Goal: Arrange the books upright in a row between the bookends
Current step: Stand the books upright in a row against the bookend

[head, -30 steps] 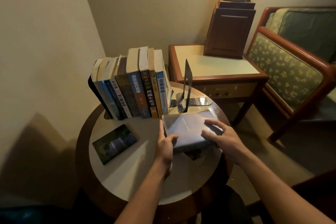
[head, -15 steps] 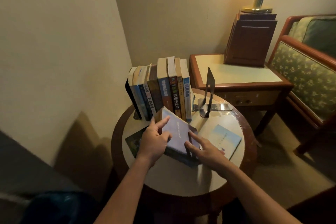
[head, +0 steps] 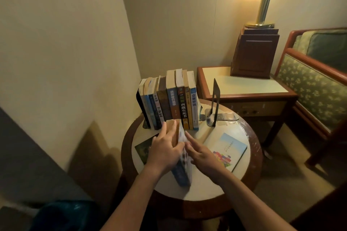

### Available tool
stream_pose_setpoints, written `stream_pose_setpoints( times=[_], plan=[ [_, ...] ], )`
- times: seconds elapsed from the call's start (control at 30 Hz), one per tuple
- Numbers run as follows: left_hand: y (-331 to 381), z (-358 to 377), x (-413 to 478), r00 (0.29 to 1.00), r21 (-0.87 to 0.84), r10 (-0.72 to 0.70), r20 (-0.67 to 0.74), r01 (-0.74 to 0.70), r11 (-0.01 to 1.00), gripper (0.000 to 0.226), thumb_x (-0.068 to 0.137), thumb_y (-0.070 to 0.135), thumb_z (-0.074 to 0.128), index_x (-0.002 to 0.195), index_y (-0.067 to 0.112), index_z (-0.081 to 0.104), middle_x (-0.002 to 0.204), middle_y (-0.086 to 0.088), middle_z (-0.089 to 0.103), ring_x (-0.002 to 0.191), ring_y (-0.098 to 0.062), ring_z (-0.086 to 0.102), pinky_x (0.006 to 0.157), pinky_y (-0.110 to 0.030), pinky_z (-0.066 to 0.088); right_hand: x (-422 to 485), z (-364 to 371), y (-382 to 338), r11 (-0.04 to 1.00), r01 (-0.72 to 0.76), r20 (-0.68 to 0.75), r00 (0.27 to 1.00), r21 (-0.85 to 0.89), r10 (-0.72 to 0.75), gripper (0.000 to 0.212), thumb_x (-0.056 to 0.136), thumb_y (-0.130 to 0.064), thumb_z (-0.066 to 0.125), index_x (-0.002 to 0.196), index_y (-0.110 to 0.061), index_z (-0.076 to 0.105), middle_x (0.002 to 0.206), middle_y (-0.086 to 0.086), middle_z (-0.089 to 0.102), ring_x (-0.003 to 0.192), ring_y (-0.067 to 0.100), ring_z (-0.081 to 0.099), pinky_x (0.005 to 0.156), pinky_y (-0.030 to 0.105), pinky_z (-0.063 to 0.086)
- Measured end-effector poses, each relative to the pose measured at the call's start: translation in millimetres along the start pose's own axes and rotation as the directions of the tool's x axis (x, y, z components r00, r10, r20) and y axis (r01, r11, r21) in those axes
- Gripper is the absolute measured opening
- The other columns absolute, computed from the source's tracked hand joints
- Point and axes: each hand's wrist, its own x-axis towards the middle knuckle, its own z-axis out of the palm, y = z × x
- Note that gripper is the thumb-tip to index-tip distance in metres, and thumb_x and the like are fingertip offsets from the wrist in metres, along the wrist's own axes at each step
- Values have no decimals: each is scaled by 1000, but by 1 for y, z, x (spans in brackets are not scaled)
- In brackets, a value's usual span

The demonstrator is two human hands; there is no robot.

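Several books [head: 172, 99] stand upright in a row on the round table [head: 206, 184], leaning on a black bookend [head: 139, 107] at the left. A second bookend [head: 216, 107] stands apart to the right of the row. My left hand [head: 163, 150] grips a blue-grey book [head: 181, 169] tipped up on its edge in front of the row. My right hand [head: 202, 155] presses its straight fingers on the book's right face. A pale blue book [head: 229, 150] lies flat at the right. A dark green book [head: 143, 147] lies flat at the left, partly hidden by my left hand.
A square side table [head: 244, 84] with a wooden lamp base [head: 255, 56] stands behind the round table. An armchair [head: 315, 84] is at the right. The wall corner is close behind the row of books.
The blue-grey book went from lying flat to standing on its edge between my hands. The pale blue book that lay under it is now uncovered. My head moved, shifting the view.
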Motion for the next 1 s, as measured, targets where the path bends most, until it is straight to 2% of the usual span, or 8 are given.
stream_pose_setpoints(
  times=[0.1, 0.2, 0.37, 0.47, 0.6, 0.73, 0.83, 1.0],
  plan=[
    [12, 9, -4, 1000, -199, -12, 24, 16, 980, 64, 103, 46, 41, 157, 41, 8, 166, 7, 10, 148, -25, 20, 115, -46, 32, -4, -8, -10, 992, 30, -32, 999, 122, -26, 47, 106, -39, 37, 152, -47, 29, 152, -7, 39, 129, 12, 45, 86, 21, 51],
    [16, 18, -7, 996, -389, -67, 56, 84, 918, 56, 107, 39, 37, 158, 40, 13, 154, -1, 29, 132, -15, 33, 98, -29, 31, -4, -17, -17, 987, 6, -75, 997, 161, 6, 47, 108, -38, 33, 154, -44, 27, 139, -8, 42, 109, 7, 53, 70, 20, 51],
    [9, 27, 3, 989, -546, -112, 99, 148, 825, 52, 104, 45, 38, 154, 40, 27, 152, -3, 40, 131, -18, 45, 105, -35, 41, 5, -20, -22, 990, -5, -134, 991, 137, 24, 51, 105, -46, 38, 155, -44, 26, 158, 0, 33, 140, 27, 40, 102, 40, 43],
    [9, 24, 6, 987, -588, -115, 114, 161, 793, 52, 103, 45, 39, 154, 41, 28, 150, -1, 43, 129, -19, 48, 108, -43, 44, 10, -18, -26, 988, 44, -152, 988, 146, -22, 56, 104, -45, 43, 156, -43, 22, 161, -3, 29, 147, 25, 30, 113, 44, 34],
    [3, 26, 9, 986, -608, -115, 118, 163, 777, 62, 92, 55, 40, 152, 47, 26, 152, -1, 40, 134, -21, 44, 113, -50, 39, 17, -17, -29, 989, 86, -181, 981, 121, -63, 59, 104, -39, 46, 157, -39, 20, 161, -3, 30, 145, 20, 33, 100, 23, 35],
    [1, 30, 10, 991, -586, -99, 88, 132, 800, 53, 103, 47, 35, 155, 43, 23, 152, -3, 37, 132, -14, 40, 108, -37, 38, 23, -16, -24, 989, 89, -199, 978, 119, -64, 60, 101, -43, 50, 156, -39, 26, 159, -1, 35, 142, 20, 39, 100, 25, 38],
    [0, 33, 10, 995, -565, -75, 65, 99, 819, 50, 108, 36, 31, 157, 36, 21, 155, -2, 35, 140, -18, 33, 113, -40, 34, 25, -18, -25, 992, 88, -205, 976, 90, -68, 59, 100, -43, 51, 155, -37, 30, 157, -1, 39, 137, 17, 43, 93, 18, 42],
    [-4, 35, 11, 996, -624, -75, 56, 94, 776, 53, 103, 44, 36, 155, 40, 25, 150, -2, 38, 125, -10, 41, 105, -31, 39, 14, -15, -35, 993, 117, -317, 941, -25, -119, 63, 101, -44, 47, 158, -30, 23, 148, -3, 49, 133, 13, 47, 78, 9, 47]
  ],
)
